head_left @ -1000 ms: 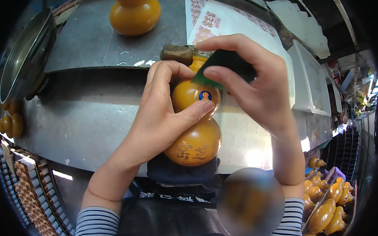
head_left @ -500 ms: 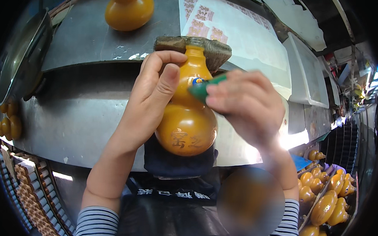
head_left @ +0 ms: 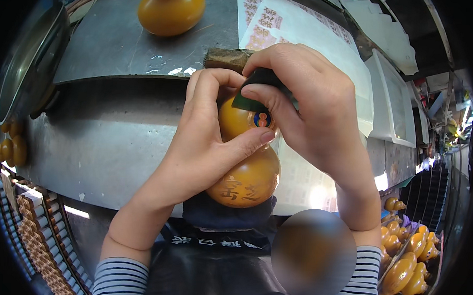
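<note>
A glossy amber-yellow gourd-shaped bottle lies on its side with its base toward me, on a dark cloth pad. Its neck end points at a notched wooden block and is hidden behind my fingers. My left hand wraps the bottle from the left, its thumb across the waist just below a small round blue emblem. In my right hand a green, dark-topped flat scraper is gripped, its edge against the upper bulb just above the emblem.
Another gourd bottle stands on the grey metal table at the far left. Pale decal sheets and a white tray are at the right. A metal pan stands left; boxed gourd bottles fill the lower right.
My right hand has moved up with the scraper, from over the emblem to above it. The left thumb has come down across the waist. The emblem now shows fully.
</note>
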Available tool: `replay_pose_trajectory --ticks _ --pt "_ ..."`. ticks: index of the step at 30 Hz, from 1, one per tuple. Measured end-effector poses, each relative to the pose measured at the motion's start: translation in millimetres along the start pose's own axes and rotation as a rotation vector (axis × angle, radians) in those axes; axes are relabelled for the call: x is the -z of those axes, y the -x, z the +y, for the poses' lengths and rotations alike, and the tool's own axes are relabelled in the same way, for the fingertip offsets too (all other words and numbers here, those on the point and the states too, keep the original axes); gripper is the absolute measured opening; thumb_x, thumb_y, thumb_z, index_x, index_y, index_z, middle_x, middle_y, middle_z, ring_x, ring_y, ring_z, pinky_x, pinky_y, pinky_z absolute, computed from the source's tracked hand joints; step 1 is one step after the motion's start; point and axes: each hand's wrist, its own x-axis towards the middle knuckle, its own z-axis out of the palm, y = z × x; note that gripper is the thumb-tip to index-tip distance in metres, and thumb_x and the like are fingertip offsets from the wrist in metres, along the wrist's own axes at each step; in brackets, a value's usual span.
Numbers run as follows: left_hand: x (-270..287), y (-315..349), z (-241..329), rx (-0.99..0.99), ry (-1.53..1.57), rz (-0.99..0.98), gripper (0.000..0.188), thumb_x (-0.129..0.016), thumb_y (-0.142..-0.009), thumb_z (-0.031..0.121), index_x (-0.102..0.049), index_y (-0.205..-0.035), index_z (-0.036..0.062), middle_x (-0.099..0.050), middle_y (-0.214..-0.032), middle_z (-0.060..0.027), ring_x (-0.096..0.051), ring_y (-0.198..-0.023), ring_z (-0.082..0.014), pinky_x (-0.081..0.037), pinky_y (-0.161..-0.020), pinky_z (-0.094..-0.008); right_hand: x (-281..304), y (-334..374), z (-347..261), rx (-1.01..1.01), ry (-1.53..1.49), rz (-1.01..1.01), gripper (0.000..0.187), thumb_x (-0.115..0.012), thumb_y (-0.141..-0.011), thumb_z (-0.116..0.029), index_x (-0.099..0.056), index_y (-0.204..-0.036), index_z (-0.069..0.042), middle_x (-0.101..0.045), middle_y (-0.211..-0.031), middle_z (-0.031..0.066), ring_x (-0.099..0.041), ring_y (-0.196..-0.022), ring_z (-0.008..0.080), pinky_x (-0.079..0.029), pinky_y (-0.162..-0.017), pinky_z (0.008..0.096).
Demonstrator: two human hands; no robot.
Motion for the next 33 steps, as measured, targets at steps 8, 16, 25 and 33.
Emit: replay_pose_trajectory --ticks 8,16,25,33 --pt "4.0 -2.3 -2.6 0.020 0.221 -0.028 0.050 -0.066 -0.088 0.020 -0.041 -0.125 -0.0030 -0.047 -0.117 -0.0129 -0.047 -0.112 -0.0211 -0.040 -0.098 -0.0314 1.8 5.9 5.1 0.073 0.045 0.242 0.014 -0.071 -0.069 -0.007 -0.065 -0.081 -0.006 -0.062 -0.073 0.0079 -0.060 -0.070 0.0259 -0.048 -0.062 0.0320" --pt "15.4 1.0 16.7 0.241 0.583 -0.085 0.049 -0.062 -0.091 0.021 -0.041 -0.127 -0.0036 -0.051 -0.121 -0.0134 -0.050 -0.111 -0.0180 -0.041 -0.095 -0.0295 13.4 37.3 -24.8 -0.034 -0.093 0.098 0.021 -0.074 -0.066 -0.007 -0.063 -0.083 -0.003 -0.060 -0.074 0.0093 -0.058 -0.069 0.0280 -0.048 -0.063 0.0361" --pt "-1.0 0.5 1.4 -0.009 -0.045 -0.008 0.059 -0.075 -0.078 0.020 -0.041 -0.120 -0.0032 -0.047 -0.115 -0.0164 -0.048 -0.112 -0.0245 -0.041 -0.096 -0.0338 -8.2 13.2 6.4 -0.116 -0.088 0.209 0.018 -0.072 -0.072 -0.006 -0.059 -0.083 -0.003 -0.059 -0.075 0.0115 -0.058 -0.071 0.0309 -0.046 -0.062 0.0361" --pt "3.3 -4.6 21.8 0.188 0.160 -0.036 0.050 -0.063 -0.091 0.029 -0.041 -0.122 -0.0019 -0.046 -0.119 -0.0140 -0.045 -0.112 -0.0207 -0.042 -0.090 -0.0304 -2.9 74.1 -8.5 0.186 0.060 0.251 0.017 -0.073 -0.066 -0.003 -0.068 -0.082 -0.005 -0.066 -0.082 0.0041 -0.059 -0.076 0.0224 -0.053 -0.069 0.0320"
